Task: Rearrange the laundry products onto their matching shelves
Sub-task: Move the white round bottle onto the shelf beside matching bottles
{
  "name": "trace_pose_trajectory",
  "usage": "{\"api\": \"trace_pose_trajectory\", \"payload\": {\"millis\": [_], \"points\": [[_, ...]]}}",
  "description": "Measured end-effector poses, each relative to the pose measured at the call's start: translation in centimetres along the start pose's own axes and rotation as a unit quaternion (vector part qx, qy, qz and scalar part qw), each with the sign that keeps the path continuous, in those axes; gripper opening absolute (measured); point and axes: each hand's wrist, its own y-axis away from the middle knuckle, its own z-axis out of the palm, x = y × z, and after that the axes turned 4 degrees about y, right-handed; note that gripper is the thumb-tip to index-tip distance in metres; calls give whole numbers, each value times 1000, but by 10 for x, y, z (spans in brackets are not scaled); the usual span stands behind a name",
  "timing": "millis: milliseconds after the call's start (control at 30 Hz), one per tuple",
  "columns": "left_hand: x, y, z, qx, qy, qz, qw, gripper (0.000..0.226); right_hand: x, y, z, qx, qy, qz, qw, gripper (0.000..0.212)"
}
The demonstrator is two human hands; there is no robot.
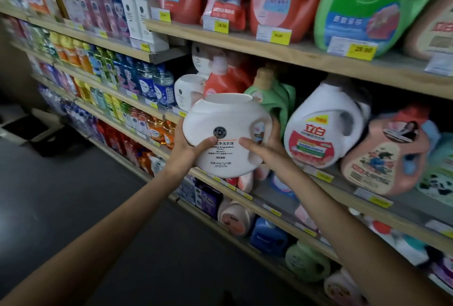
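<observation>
Both arms reach up and forward, nearly straight. The left hand (190,145) cups the lower left side of the white tub (226,134), thumb laid across the label. The right hand (263,145) takes the right side, thumb on the front and fingers wrapped behind by the handle. So both hands are grasping the tub, which hangs in the air just in front of the middle shelf (326,178), touching no board.

The grip looks like a squeeze from the sides more than a hold from beneath, I'd say; on a smooth round body that could slip, and a drop onto the floor (117,195) might burst it.

Behind it the shelf is crowded. A green bottle (272,95) stands just back of the tub, with a white jug (323,129) to its right, leaning. Pushing the tub in blind could knock either one over, or shove goods off the edge.

A second white tub (187,90) sits further left on the same level, likely its match. Setting this one among the jugs instead would put it in the wrong place.
</observation>
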Motion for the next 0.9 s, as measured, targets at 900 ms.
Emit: {"api": "trace_pose_trajectory", "payload": {"millis": [900], "points": [[-27, -355, -193, -50, -12, -14, 999, 79, 44, -339, 222, 60, -49, 3, 997, 117]]}}
